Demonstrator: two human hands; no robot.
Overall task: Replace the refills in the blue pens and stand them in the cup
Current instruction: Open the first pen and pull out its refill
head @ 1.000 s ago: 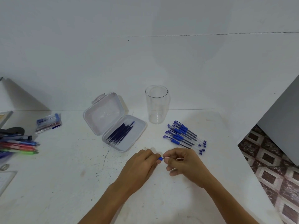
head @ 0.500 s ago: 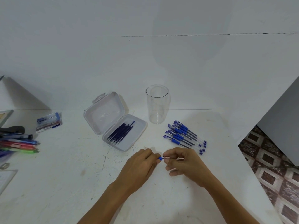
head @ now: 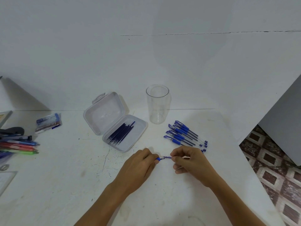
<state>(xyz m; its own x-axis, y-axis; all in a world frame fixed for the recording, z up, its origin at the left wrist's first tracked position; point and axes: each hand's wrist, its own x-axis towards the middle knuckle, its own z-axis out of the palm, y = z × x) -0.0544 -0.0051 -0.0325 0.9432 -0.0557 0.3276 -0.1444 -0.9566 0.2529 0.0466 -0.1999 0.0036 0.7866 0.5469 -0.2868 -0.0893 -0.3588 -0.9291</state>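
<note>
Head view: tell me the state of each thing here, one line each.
cup, upright, empty.
box, lid open, refills lying inside.
loose blue pens, capped, lying flat.
held pen, pulled apart at grip.
left hand, pinching its blue grip.
right hand, gripping its other end.

Soft even light, faint shadows, wide-angle bending at edges

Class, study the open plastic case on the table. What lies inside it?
A bundle of dark blue refills lies slantwise in the bottom half of the case, beside its raised lid. They overlap, so any beneath the top ones are covered and cannot be counted.
</note>
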